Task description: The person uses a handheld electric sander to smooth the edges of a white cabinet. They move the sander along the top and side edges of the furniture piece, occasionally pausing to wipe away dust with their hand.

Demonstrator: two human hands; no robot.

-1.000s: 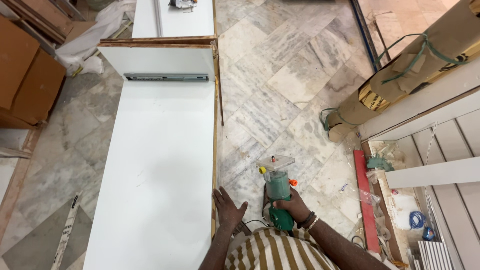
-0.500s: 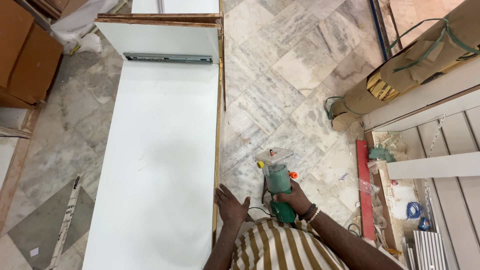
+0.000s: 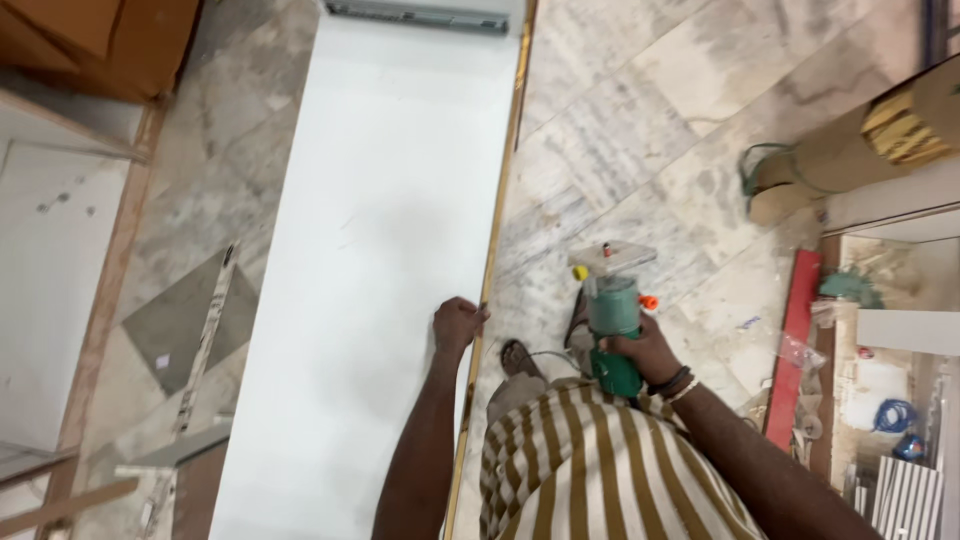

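A long white laminated board lies in front of me, with a thin wood-coloured edge strip along its right side. My left hand rests on the board's right edge, fingers curled over the strip. My right hand grips a green handheld trimmer with a clear square base plate and small orange and yellow knobs. The tool hangs over the marble floor to the right of the board, apart from it.
Marble floor runs on the right. A cardboard roll lies at the upper right. A red bar and shelves with small items stand at right. Brown cabinets and loose strips sit at left. My sandalled foot shows below.
The view has come closer and lower over the board. My left hand moved from beside the board onto its right edge. The right hand still holds the trimmer.
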